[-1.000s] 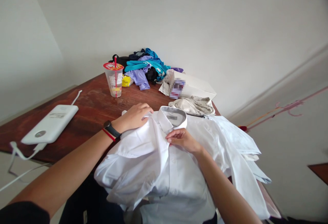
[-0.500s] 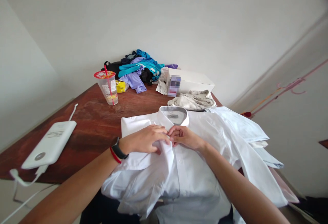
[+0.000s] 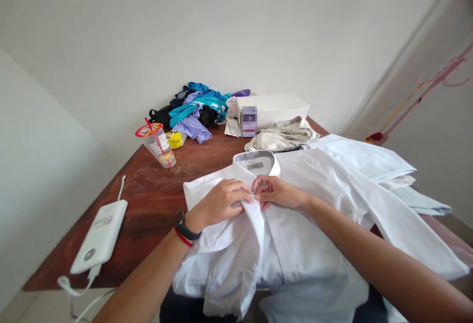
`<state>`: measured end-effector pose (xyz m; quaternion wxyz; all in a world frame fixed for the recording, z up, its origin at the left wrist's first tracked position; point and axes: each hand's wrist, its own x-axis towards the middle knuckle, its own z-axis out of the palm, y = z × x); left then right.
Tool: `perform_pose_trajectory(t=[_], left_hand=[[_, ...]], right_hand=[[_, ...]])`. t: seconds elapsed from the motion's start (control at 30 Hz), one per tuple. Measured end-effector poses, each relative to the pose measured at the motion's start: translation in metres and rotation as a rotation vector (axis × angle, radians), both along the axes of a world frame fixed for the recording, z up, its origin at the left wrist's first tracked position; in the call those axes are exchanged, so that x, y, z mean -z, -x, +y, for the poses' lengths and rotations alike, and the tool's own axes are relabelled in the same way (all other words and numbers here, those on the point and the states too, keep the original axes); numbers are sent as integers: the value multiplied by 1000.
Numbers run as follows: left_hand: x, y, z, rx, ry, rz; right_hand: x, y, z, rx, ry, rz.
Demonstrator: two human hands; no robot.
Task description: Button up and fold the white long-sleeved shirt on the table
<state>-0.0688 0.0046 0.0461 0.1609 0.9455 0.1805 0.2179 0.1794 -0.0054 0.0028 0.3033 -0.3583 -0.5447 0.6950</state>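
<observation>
A white collared shirt point(image 3: 295, 244) lies front up at the table's near edge, its collar point(image 3: 273, 165) pointing away from me and its lower part hanging over the edge. Just below the collar, my left hand point(image 3: 229, 197) is closed on the front placket, fingertips pinching the cloth. Fingertip to fingertip with it, my right hand point(image 3: 275, 191) pinches the same spot of the placket. Whether a button sits between the fingers is hidden. One sleeve is folded across the shirt's left side; the other stretches out to the right, beneath my right forearm.
Folded pale clothes point(image 3: 365, 158) are stacked at the right. Behind the shirt lie a crumpled light garment point(image 3: 283, 135) and a white box point(image 3: 284, 102). A plastic cup with a straw point(image 3: 158, 145), a clothes heap point(image 3: 199, 109) and a cabled power bank point(image 3: 99, 237) occupy the dark wooden table point(image 3: 148, 185).
The view has tilted and shifted, so the table's contents appear rotated. Both hands stay at the placket below the collar, fingertips still together.
</observation>
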Motion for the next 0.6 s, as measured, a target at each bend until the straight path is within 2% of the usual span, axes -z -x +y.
perform_pose_trajectory(t=[0.13, 0.27, 0.33, 0.4, 0.53, 0.6], left_hand=[[2, -1, 0, -13, 39, -54], [2, -3, -4, -111, 227, -111], [1, -5, -5, -213, 348, -191], [2, -5, -3, -340, 434, -353], [4, 7, 17, -611, 494, -780], [6, 19, 31, -750, 485, -918]], right_hand=[[-1, -1, 0, -11, -15, 7], [-6, -2, -1, -8, -36, -23], [-9, -3, -2, 1, -51, -29], [-13, -4, -3, 4, -59, -24], [-21, -5, -6, -42, -64, -27], [-23, -6, -8, -98, -61, -31]])
